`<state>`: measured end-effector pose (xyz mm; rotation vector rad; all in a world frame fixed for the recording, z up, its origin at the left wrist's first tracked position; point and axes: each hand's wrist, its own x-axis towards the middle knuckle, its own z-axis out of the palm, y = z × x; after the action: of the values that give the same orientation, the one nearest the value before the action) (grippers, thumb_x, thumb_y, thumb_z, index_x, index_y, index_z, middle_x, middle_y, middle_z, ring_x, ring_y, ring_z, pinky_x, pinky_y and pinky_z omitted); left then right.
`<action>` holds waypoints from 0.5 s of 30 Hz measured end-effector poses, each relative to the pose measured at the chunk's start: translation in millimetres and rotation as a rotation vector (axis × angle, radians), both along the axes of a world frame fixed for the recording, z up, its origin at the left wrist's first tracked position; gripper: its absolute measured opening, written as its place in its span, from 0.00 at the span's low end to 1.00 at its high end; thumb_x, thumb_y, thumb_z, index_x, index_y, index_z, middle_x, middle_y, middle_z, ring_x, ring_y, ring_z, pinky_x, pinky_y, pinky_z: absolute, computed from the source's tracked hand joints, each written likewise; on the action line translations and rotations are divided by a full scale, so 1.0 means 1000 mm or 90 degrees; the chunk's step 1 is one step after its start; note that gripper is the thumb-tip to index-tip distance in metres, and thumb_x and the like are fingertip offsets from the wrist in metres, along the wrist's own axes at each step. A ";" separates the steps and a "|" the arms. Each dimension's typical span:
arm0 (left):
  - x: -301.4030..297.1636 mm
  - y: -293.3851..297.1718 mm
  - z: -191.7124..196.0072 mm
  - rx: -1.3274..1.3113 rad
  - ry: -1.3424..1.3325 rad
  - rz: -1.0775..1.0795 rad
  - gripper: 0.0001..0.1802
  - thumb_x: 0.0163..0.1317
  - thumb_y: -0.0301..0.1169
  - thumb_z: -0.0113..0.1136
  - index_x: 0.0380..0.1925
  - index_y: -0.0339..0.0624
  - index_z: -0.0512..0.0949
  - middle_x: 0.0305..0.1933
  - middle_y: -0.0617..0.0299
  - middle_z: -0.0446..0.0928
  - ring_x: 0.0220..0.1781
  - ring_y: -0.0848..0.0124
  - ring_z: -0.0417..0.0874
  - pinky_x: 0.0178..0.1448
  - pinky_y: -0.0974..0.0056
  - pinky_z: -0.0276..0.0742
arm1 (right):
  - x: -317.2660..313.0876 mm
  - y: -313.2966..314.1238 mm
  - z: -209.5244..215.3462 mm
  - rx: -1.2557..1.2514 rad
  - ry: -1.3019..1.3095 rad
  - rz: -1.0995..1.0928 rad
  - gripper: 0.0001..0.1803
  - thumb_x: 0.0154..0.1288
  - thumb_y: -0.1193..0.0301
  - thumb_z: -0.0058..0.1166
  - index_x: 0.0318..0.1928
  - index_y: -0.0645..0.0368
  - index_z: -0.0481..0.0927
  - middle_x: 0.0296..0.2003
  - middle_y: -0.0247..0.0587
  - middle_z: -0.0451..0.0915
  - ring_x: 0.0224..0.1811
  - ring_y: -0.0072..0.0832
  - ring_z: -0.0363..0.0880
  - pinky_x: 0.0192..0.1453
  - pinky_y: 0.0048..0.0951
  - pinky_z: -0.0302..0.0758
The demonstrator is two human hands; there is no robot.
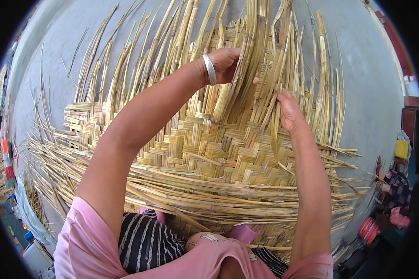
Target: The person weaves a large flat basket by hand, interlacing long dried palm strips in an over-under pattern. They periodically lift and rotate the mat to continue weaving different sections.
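At one o'clock, raised strips are clasped by the left hand; at two, a slender strip is narrowly pinched by the right hand. The woven mat is spread centrally beneath; lifted strips are best kept ordered, untwisted and snug.

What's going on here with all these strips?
A person is handling a partly woven mat of yellowish strips. The left hand grips a raised bundle of strips; the right hand is at a strip just right of it, its exact grip unclear. Long unwoven ends stick out over the gray floor.
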<state>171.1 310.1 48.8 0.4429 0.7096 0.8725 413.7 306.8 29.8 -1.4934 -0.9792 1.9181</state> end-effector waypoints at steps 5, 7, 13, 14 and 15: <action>0.010 0.021 -0.010 0.045 0.093 -0.113 0.17 0.57 0.42 0.65 0.36 0.42 0.75 0.32 0.60 0.81 0.35 0.70 0.83 0.44 0.63 0.80 | -0.003 -0.011 0.010 0.063 -0.029 0.032 0.20 0.67 0.73 0.43 0.59 0.61 0.68 0.50 0.40 0.76 0.52 0.29 0.75 0.54 0.30 0.74; 0.018 0.025 -0.019 0.085 0.054 -0.082 0.17 0.56 0.43 0.66 0.36 0.44 0.75 0.31 0.63 0.80 0.33 0.72 0.82 0.42 0.63 0.80 | 0.001 -0.010 0.006 0.114 -0.052 0.067 0.17 0.67 0.73 0.45 0.55 0.59 0.73 0.46 0.35 0.78 0.48 0.25 0.75 0.50 0.27 0.73; 0.015 0.035 -0.021 0.050 0.042 0.039 0.13 0.54 0.39 0.68 0.31 0.48 0.75 0.27 0.68 0.76 0.30 0.76 0.79 0.35 0.67 0.79 | -0.003 0.003 0.025 0.132 -0.172 0.305 0.14 0.69 0.71 0.45 0.53 0.55 0.75 0.37 0.29 0.78 0.37 0.22 0.76 0.41 0.25 0.73; 0.013 0.037 -0.022 0.041 -0.009 0.064 0.12 0.54 0.38 0.68 0.30 0.48 0.75 0.27 0.69 0.76 0.29 0.77 0.79 0.34 0.68 0.79 | -0.001 0.004 0.025 0.115 -0.178 0.315 0.14 0.69 0.70 0.45 0.53 0.55 0.75 0.36 0.29 0.78 0.35 0.21 0.75 0.39 0.24 0.73; 0.011 0.038 -0.023 0.035 0.023 0.100 0.10 0.56 0.36 0.66 0.30 0.48 0.75 0.28 0.67 0.77 0.28 0.75 0.80 0.32 0.68 0.80 | 0.000 0.004 0.025 0.098 -0.182 0.325 0.14 0.69 0.70 0.45 0.53 0.54 0.75 0.35 0.29 0.78 0.34 0.21 0.75 0.38 0.23 0.72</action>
<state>182.5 348.1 26.2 0.4574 0.7622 1.0364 414.0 310.9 54.4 -1.5601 -1.7355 1.9227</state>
